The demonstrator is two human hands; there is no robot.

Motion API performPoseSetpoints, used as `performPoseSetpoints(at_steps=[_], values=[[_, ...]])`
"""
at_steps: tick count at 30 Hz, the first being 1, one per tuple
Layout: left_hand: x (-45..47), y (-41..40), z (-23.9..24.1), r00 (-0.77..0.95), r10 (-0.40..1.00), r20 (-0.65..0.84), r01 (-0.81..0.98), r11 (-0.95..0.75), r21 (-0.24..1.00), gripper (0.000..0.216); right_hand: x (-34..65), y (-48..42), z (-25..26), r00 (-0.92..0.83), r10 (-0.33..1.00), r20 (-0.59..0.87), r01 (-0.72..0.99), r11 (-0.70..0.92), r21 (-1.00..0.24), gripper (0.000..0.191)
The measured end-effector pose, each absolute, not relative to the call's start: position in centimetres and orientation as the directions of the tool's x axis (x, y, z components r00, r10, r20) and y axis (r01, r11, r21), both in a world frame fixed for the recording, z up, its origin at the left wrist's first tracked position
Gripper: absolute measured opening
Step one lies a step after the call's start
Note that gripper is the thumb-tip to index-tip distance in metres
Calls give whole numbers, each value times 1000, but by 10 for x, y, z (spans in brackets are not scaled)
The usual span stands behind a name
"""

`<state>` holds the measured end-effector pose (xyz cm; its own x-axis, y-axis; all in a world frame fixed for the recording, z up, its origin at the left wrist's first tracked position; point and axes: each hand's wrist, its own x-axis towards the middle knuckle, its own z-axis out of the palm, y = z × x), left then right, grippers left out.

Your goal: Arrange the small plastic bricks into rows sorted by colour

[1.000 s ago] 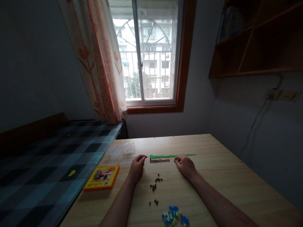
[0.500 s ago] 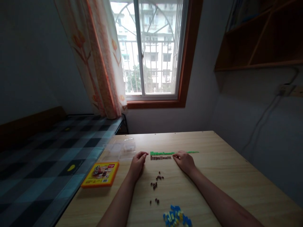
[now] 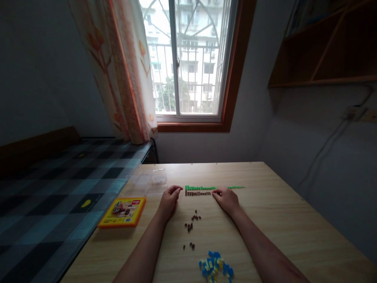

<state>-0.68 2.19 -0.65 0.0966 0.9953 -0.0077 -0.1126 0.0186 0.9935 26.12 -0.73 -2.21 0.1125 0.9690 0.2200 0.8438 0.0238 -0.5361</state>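
Small toy bricks lie in two lines across the table: a longer green row (image 3: pixel 194 188) and, just nearer, a shorter brown row (image 3: pixel 198 193). At their left end rests my left hand (image 3: pixel 169 202), loosely curled, its index finger stretched toward the rows; I see nothing held in it. My right hand (image 3: pixel 226 199) is at the right end of the brown row, thumb and finger pinched together. Whatever is between those fingertips is too small to make out, and the hand covers part of the green row. Loose brown bricks (image 3: pixel 189 226) lie scattered between my forearms.
A heap of blue and pale yellow bricks (image 3: pixel 215 265) lies at the near edge of view. To the left are a yellow-orange box (image 3: pixel 123 212) and clear plastic trays (image 3: pixel 147 182) on the wooden table (image 3: pixel 273 220). A bed (image 3: pixel 97 177) stands left of the table.
The whole view has shifted slightly, so the table appears a little higher and further left. Both hands keep nearly the same places by the rows.
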Motion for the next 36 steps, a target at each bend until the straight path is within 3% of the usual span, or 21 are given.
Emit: performPoseSetpoints(at_steps=[16,36], values=[[-6,19,-3,89,996,-10,-80,18,997,35,260,-6,-22,85,965,249,860,55,-507,20],[-6,17,2,92,995,-39,-124,50,991,35,264,-10,-20,77,947,311,813,121,-569,19]])
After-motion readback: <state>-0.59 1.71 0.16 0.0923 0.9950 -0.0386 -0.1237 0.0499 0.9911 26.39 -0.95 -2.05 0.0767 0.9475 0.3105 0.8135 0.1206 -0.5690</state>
